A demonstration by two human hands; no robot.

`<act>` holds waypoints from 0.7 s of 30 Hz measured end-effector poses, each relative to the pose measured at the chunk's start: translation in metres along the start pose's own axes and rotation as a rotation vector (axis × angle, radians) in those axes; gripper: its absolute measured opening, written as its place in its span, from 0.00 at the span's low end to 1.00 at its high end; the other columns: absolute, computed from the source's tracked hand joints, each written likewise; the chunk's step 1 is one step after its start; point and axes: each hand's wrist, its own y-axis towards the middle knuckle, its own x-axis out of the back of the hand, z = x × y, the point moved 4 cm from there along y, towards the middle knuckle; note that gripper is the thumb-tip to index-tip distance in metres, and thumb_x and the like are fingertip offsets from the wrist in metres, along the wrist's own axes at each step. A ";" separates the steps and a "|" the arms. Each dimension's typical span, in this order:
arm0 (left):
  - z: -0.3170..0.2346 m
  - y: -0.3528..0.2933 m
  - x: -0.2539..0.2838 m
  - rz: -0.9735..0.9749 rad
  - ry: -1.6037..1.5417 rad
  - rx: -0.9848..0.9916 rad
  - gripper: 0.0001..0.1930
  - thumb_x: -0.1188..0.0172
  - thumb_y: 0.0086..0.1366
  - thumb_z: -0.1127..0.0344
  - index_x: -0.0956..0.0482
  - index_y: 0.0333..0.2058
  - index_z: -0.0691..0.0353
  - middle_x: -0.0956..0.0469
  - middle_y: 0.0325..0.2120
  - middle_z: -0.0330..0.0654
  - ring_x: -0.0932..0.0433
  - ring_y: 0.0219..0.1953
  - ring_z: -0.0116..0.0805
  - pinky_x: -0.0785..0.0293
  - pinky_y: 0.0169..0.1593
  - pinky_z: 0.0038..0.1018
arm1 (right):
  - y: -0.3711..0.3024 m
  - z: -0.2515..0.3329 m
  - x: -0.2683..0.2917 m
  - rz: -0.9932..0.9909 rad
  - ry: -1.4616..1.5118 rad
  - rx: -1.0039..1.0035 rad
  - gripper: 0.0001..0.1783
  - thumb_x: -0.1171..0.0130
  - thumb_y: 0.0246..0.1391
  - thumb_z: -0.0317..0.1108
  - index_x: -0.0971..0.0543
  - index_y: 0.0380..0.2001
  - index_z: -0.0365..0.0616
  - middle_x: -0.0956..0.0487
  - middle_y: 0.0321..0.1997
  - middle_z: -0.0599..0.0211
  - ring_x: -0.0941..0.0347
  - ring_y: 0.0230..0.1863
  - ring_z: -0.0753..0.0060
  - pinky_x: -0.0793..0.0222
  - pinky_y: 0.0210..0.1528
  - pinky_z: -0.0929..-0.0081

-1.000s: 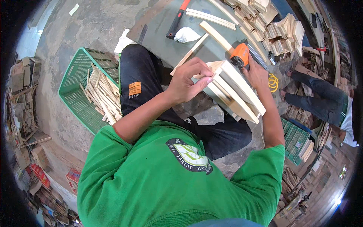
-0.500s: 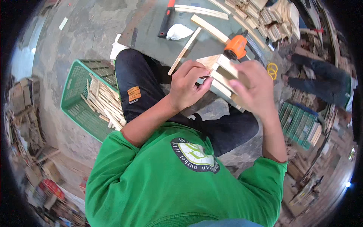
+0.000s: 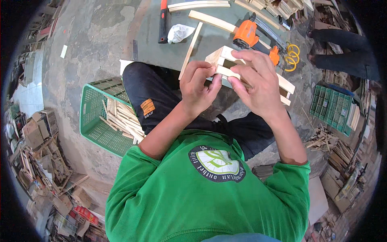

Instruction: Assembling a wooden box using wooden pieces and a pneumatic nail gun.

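- Both hands grip one wooden slat frame [image 3: 225,60], held up over the lap, just in front of the grey worktop [image 3: 153,28].
- Left hand [image 3: 198,86] pinches the frame's near-left corner, thumb and fingers closed on a slat end.
- Right hand [image 3: 258,82] lies over the frame's top, fingers spread and curled down on the slats; it hides most of the middle.
- Frame: pale wood, several parallel slats, open box end facing away from the body, right end sticking out past the right hand.
- Thin wooden strip [image 3: 190,50] lies just left of the frame, slanted, touching or nearly touching the left hand; cannot tell which.
- Orange nail gun [image 3: 252,36] sits just beyond the frame on the worktop, yellow coiled hose [image 3: 292,54] to the frame's right.
- Longer plank [image 3: 211,21] lies beyond the frame, next to the nail gun.
- White crumpled rag [image 3: 179,32] and a red-handled tool [image 3: 163,20] are up-left of the frame.
- Green plastic basket [image 3: 94,117] with loose slats stands on the floor, well left of the frame, beside the knee.
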 end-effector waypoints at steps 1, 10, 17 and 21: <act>0.000 0.000 0.000 0.004 0.000 -0.001 0.15 0.27 0.49 0.78 0.20 0.36 0.64 0.21 0.34 0.47 0.19 0.32 0.43 0.23 0.32 0.33 | 0.001 0.001 0.000 0.007 0.002 -0.001 0.13 0.27 0.44 0.29 0.18 0.35 0.44 0.22 0.57 0.67 0.25 0.56 0.53 0.29 0.56 0.56; 0.000 0.000 -0.002 0.013 0.031 -0.037 0.14 0.28 0.50 0.78 0.22 0.35 0.64 0.21 0.34 0.48 0.20 0.32 0.44 0.23 0.33 0.33 | -0.002 -0.001 0.000 0.021 0.006 -0.009 0.12 0.27 0.46 0.30 0.17 0.36 0.45 0.22 0.58 0.69 0.27 0.58 0.55 0.31 0.56 0.57; 0.006 0.001 0.002 0.059 -0.151 0.051 0.11 0.28 0.57 0.77 0.22 0.36 0.67 0.22 0.37 0.48 0.21 0.35 0.37 0.24 0.36 0.29 | -0.004 -0.003 -0.003 0.029 0.005 0.004 0.12 0.27 0.47 0.31 0.17 0.36 0.44 0.22 0.58 0.70 0.28 0.59 0.54 0.31 0.57 0.55; 0.018 0.001 0.002 0.190 -0.407 0.181 0.07 0.32 0.66 0.76 0.22 0.39 0.67 0.26 0.42 0.43 0.28 0.43 0.28 0.32 0.49 0.22 | -0.004 -0.003 -0.002 0.037 0.013 0.004 0.12 0.27 0.47 0.32 0.18 0.36 0.44 0.23 0.59 0.69 0.28 0.59 0.53 0.31 0.59 0.54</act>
